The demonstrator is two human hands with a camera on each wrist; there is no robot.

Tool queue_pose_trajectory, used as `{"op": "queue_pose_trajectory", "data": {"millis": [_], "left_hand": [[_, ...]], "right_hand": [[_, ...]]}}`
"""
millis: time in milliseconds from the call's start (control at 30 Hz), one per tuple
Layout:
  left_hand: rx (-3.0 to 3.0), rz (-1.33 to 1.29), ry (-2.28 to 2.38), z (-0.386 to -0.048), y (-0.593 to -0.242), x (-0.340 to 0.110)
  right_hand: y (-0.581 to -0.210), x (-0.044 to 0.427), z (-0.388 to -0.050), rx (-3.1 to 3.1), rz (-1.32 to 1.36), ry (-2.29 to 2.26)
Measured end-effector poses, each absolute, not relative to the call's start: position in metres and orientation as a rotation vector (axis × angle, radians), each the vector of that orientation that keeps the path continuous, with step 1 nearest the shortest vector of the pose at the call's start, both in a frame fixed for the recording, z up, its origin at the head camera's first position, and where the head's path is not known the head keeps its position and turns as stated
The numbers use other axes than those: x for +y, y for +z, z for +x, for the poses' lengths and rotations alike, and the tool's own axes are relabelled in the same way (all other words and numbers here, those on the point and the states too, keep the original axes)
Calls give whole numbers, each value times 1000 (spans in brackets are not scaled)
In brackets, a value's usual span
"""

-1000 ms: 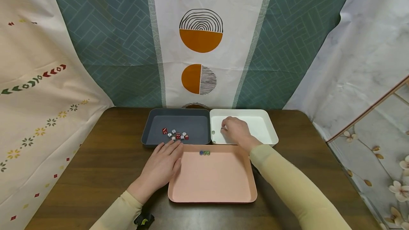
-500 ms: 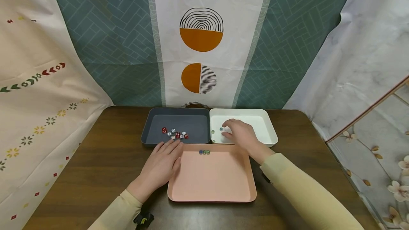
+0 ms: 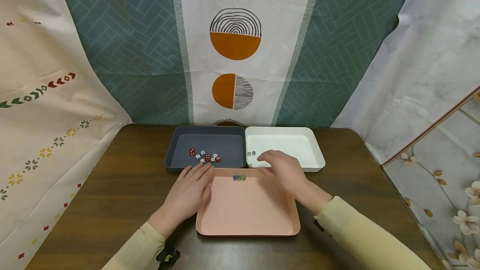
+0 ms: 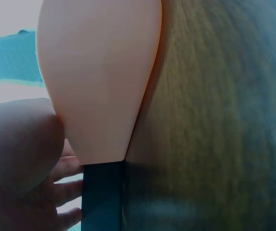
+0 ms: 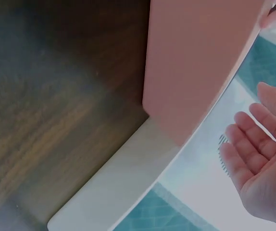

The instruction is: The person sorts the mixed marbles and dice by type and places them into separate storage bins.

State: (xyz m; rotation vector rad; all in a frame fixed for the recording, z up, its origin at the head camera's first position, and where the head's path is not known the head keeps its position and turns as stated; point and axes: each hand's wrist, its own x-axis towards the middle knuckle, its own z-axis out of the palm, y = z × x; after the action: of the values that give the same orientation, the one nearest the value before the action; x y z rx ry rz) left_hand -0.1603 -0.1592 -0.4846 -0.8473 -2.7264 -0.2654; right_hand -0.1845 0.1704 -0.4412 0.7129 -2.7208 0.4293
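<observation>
My right hand [image 3: 285,174] hovers over the line between the white tray [image 3: 300,147] and the pink tray [image 3: 247,216], fingers loosely bent and holding nothing; the right wrist view shows its bare palm. Near the white tray's left wall lie a pale green marble [image 3: 249,153] and a blue-green marble [image 3: 253,153], side by side. One blue marble [image 3: 235,178] and two green marbles [image 3: 243,178] sit in a row at the pink tray's far edge. My left hand [image 3: 189,193] rests on the pink tray's far left corner, fingers extended.
Left of the white tray stands a dark grey tray [image 3: 187,136] with several red and white dice [image 3: 208,158]. All three trays touch on a brown wooden table [image 3: 123,186]. Hanging cloths [image 3: 150,53] enclose the back and sides.
My right hand has let go of the blue-green marble and drawn back toward the pink tray. That marble has moved left, close to the pale green one. My left hand stays put.
</observation>
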Motion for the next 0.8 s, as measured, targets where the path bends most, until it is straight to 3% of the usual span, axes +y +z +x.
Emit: {"op": "queue_pose_trajectory", "data": {"millis": [800], "left_hand": [[-2725, -847, -270, -161, -486, -160]], "right_hand": [[-468, 138, -178, -2792, 821, 217]]}}
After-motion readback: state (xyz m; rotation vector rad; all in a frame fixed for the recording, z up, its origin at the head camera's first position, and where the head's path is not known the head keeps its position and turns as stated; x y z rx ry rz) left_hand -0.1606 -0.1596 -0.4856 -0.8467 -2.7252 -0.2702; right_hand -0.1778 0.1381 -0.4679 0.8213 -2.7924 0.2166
